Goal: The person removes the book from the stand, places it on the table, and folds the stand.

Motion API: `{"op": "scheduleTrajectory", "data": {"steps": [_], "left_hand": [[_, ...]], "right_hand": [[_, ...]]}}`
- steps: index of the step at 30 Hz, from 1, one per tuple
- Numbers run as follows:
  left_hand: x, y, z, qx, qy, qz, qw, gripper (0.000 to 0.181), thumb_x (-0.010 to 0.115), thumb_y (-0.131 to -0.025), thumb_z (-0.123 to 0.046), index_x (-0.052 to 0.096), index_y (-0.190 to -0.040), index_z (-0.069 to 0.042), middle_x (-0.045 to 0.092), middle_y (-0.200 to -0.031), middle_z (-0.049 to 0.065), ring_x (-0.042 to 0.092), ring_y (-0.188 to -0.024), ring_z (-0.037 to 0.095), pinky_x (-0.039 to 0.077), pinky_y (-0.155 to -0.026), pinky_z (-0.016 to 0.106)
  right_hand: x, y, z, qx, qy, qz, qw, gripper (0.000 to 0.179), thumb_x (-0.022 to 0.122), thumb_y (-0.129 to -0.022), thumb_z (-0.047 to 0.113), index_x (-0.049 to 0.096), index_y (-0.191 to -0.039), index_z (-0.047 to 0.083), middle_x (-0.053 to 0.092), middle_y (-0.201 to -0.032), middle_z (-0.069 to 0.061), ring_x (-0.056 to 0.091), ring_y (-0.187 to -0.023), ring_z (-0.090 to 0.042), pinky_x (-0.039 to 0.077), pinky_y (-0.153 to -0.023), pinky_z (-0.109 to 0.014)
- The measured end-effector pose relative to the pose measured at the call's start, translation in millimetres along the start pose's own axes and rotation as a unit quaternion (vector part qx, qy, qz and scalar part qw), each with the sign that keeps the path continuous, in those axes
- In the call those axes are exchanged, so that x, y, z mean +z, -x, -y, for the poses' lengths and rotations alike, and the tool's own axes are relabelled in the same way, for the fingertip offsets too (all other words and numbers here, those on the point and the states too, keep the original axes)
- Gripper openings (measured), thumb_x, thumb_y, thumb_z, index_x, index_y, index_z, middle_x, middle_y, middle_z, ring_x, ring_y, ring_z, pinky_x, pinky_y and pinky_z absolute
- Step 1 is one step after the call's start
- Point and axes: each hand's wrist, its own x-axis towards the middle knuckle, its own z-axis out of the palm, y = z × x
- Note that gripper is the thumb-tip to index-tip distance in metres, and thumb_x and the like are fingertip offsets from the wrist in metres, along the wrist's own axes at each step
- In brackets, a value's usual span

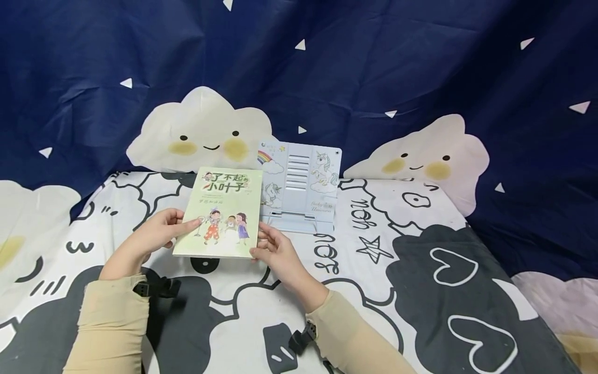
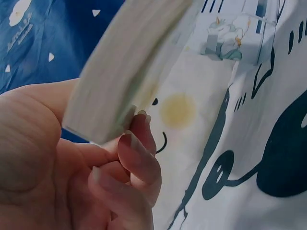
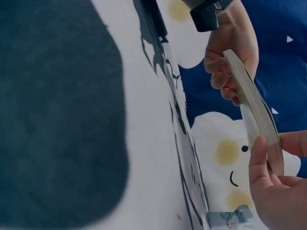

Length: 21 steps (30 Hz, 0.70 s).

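Note:
A closed pale green book with cartoon figures on its cover is held up over the table, cover toward the head camera. My left hand grips its left edge, thumb on the cover and fingers behind. On the lower right corner, my right hand pinches it with the thumb in front. The left wrist view shows the thick page block between thumb and curled fingers. In the right wrist view both hands hold the book at opposite sides. Just behind it stands a pale blue book stand with unicorn drawings, partly covered by the book.
The table wears a white and dark grey cartoon cloth. A dark blue curtain with cloud faces hangs behind the table. Black straps sit at both wrists over beige sleeves.

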Motion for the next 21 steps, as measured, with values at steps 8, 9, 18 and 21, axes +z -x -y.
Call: {"op": "scheduleTrajectory", "data": {"steps": [8,9,18,21], "left_hand": [[-4.3,1.5,5.2,-0.02,-0.018,0.01,0.9996,0.046,0.06,-0.099,-0.034,0.051,-0.117,0.007,0.061,-0.08,-0.006,0.056,-0.062,0.004,0.04,-0.049,0.023],[-4.2,1.9,5.5,-0.022,-0.018,0.012,0.9995,0.046,0.06,-0.099,-0.035,0.051,-0.116,0.007,0.06,-0.08,-0.006,0.056,-0.062,0.004,0.041,-0.049,0.023],[-6.4,3.2,11.6,-0.041,-0.021,0.034,0.9984,0.046,0.06,-0.098,-0.036,0.05,-0.113,0.007,0.06,-0.082,-0.004,0.059,-0.064,0.006,0.049,-0.052,0.025],[-7.1,3.5,14.7,-0.043,-0.013,0.045,0.998,0.044,0.06,-0.099,-0.034,0.049,-0.112,0.007,0.062,-0.083,-0.003,0.061,-0.065,0.007,0.052,-0.053,0.025]], "right_hand": [[4.8,1.8,-5.1,0.004,0.005,0.018,0.9998,0.07,0.059,-0.087,-0.008,0.029,-0.15,-0.01,0.048,-0.139,-0.029,0.059,-0.09,-0.004,0.058,-0.081,-0.025],[5.0,1.8,-5.2,0.008,0.002,0.018,0.9998,0.07,0.06,-0.086,-0.008,0.029,-0.15,-0.01,0.048,-0.139,-0.028,0.059,-0.09,-0.005,0.058,-0.081,-0.025],[5.2,0.9,-6.4,0.038,-0.01,0.031,0.9988,0.071,0.059,-0.085,-0.011,0.034,-0.151,-0.004,0.049,-0.141,-0.025,0.062,-0.092,-0.006,0.055,-0.081,-0.021],[6.3,1.2,-7.4,0.043,-0.007,0.037,0.9984,0.072,0.059,-0.085,-0.011,0.033,-0.151,-0.004,0.049,-0.141,-0.025,0.061,-0.09,-0.006,0.056,-0.082,-0.022]]}}
